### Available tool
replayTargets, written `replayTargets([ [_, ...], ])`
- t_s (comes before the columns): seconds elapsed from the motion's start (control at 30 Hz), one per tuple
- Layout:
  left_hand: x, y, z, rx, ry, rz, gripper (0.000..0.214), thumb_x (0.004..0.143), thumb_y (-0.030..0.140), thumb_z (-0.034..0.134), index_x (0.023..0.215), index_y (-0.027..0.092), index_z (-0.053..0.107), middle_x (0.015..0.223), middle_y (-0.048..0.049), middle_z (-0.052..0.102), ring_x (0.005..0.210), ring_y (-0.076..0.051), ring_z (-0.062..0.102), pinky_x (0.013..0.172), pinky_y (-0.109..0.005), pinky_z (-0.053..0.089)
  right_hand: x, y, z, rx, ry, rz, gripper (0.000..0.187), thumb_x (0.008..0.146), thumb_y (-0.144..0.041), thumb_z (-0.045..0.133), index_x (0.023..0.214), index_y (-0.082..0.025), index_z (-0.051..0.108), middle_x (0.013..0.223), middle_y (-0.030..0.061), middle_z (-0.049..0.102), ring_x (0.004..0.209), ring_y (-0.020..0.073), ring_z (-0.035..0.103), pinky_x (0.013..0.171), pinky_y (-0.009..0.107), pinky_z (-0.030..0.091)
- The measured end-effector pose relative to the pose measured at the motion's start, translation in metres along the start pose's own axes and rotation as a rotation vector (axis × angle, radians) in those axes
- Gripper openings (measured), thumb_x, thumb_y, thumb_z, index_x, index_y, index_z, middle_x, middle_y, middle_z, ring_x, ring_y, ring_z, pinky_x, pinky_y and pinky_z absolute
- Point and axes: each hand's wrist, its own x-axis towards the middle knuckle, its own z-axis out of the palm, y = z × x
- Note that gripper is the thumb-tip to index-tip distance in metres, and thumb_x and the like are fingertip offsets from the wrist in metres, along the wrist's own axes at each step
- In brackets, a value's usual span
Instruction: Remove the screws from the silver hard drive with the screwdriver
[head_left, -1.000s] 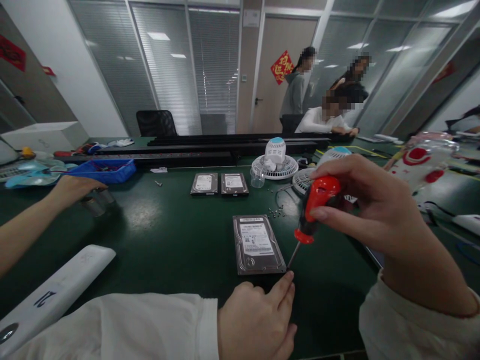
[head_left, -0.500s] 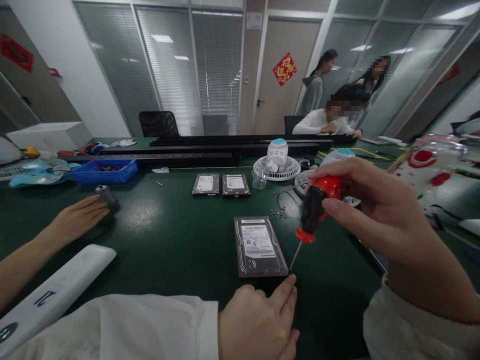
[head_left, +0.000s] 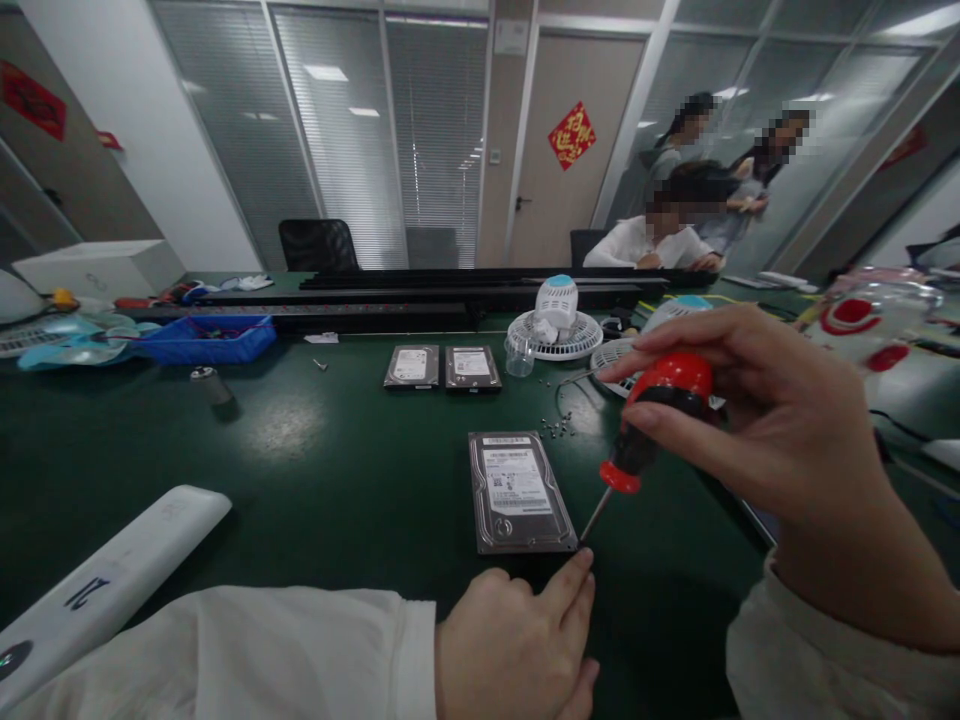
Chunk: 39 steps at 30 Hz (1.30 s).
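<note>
A silver hard drive (head_left: 517,490) lies label up on the green table (head_left: 337,480), just in front of me. My right hand (head_left: 750,420) is wrapped round a red and black screwdriver (head_left: 651,420), whose tip rests at the drive's near right corner. My left hand (head_left: 517,650) lies on the table below the drive, fingers curled, with fingertips touching that same corner beside the screwdriver tip. Several tiny screws (head_left: 556,428) are scattered just past the drive.
Two more hard drives (head_left: 442,367) lie farther back, beside small white fans (head_left: 559,320). A blue tray (head_left: 199,340) and a small metal cylinder (head_left: 206,380) sit at the left, a white device (head_left: 105,590) at the near left. People stand and sit behind the table.
The other person's hand at the left has drawn back out of view, leaving the metal cylinder on the table. My right hand has tilted the screwdriver handle slightly rightward; its tip stays at the corner.
</note>
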Motion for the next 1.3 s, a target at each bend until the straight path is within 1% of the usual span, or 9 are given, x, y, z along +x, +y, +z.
replayTargets([
  [0.13,0.000,0.000,0.000,-0.005,-0.003,0.005,0.062,0.098,0.046,0.037,0.147,0.007,0.043,0.155,-0.0155,0.044,0.069,-0.018,0.068,0.048,-0.035,0.048,0.000,-0.002,-0.001,-0.008,-0.051,-0.031,0.019,0.080,-0.022,0.065,0.099,-0.024,0.068,0.101,0.0041,0.074,0.083,0.0192,0.069,0.068,0.034,0.051],
  [0.23,0.001,0.000,-0.001,-0.008,-0.008,0.009,0.063,0.098,0.046,0.037,0.147,0.007,0.043,0.155,-0.0157,0.043,0.070,-0.018,0.069,0.050,-0.035,0.049,0.003,-0.002,-0.004,0.017,-0.112,-0.087,0.022,0.085,-0.025,0.056,0.101,-0.022,0.070,0.103,0.0060,0.073,0.098,0.0227,0.068,0.081,0.038,0.049],
  [0.37,0.001,0.000,-0.003,-0.009,-0.015,-0.006,0.063,0.098,0.045,0.038,0.147,0.007,0.042,0.156,-0.0159,0.041,0.069,-0.018,0.068,0.051,-0.035,0.051,0.005,-0.002,-0.003,-0.128,-0.086,-0.117,0.013,0.082,-0.031,0.069,0.093,-0.024,0.069,0.086,0.0023,0.071,0.076,0.0187,0.065,0.064,0.034,0.043],
  [0.53,0.000,-0.001,-0.008,-0.020,-0.034,0.015,0.062,0.098,0.043,0.036,0.148,0.006,0.042,0.158,-0.0173,0.038,0.073,-0.019,0.070,0.055,-0.035,0.053,0.005,-0.003,-0.004,-0.075,-0.127,-0.129,0.029,0.083,-0.025,0.060,0.111,-0.030,0.065,0.101,0.0028,0.066,0.090,0.0220,0.061,0.077,0.037,0.045],
  [0.67,-0.001,0.000,-0.009,-0.029,-0.052,0.004,0.062,0.099,0.041,0.036,0.149,0.005,0.041,0.158,-0.0172,0.037,0.075,-0.020,0.071,0.057,-0.037,0.055,0.006,-0.001,-0.006,-0.101,-0.192,-0.180,0.031,0.090,-0.036,0.054,0.118,-0.026,0.061,0.102,0.0041,0.062,0.087,0.0195,0.058,0.074,0.035,0.043],
  [0.8,-0.001,0.000,-0.008,-0.026,-0.048,0.007,0.061,0.099,0.040,0.035,0.148,0.005,0.041,0.158,-0.0180,0.036,0.077,-0.021,0.072,0.059,-0.037,0.057,0.007,0.002,-0.004,-0.291,-0.115,-0.143,0.036,0.084,-0.047,0.066,0.110,-0.022,0.063,0.087,0.0014,0.062,0.067,0.0132,0.054,0.060,0.029,0.038],
  [0.97,-0.001,-0.001,-0.007,-0.020,-0.034,0.020,0.060,0.099,0.040,0.035,0.147,0.005,0.043,0.158,-0.0195,0.036,0.079,-0.021,0.073,0.060,-0.037,0.057,0.004,0.000,0.000,-0.085,-0.032,-0.046,0.036,0.072,-0.031,0.079,0.099,-0.018,0.061,0.086,-0.0015,0.059,0.065,0.0082,0.053,0.055,0.022,0.043],
  [1.1,-0.001,-0.001,-0.008,-0.020,-0.029,0.023,0.060,0.099,0.040,0.035,0.146,0.004,0.044,0.158,-0.0203,0.035,0.080,-0.022,0.073,0.061,-0.037,0.058,0.002,-0.003,-0.001,0.020,-0.095,-0.036,0.025,0.080,-0.020,0.064,0.105,-0.017,0.065,0.095,0.0037,0.067,0.080,0.0147,0.063,0.065,0.028,0.049],
  [1.3,-0.002,-0.002,-0.009,-0.025,-0.034,0.025,0.059,0.100,0.038,0.034,0.146,0.004,0.045,0.157,-0.0192,0.037,0.083,-0.023,0.074,0.063,-0.038,0.059,0.003,-0.004,0.005,-0.068,-0.048,-0.133,0.031,0.075,-0.029,0.077,0.104,-0.022,0.071,0.088,0.0016,0.063,0.073,0.0131,0.052,0.061,0.028,0.039],
])
